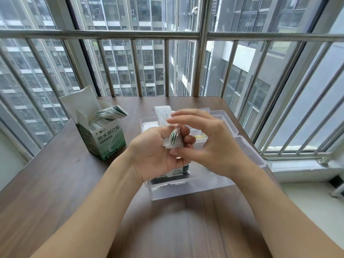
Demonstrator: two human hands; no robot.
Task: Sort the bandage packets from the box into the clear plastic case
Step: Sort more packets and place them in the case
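Observation:
A green and white bandage box stands open at the left of the wooden table, with packets sticking out of its top. Above the clear plastic case, my left hand grips a small stack of bandage packets. My right hand hovers over them with spread fingers, its thumb and fingertips touching a white packet that stands up behind. A stack of packets lies inside the case, partly hidden by my hands.
The case's open lid lies behind it toward the window. The table ends at a metal window railing at the back and right. A white sill runs along the right side.

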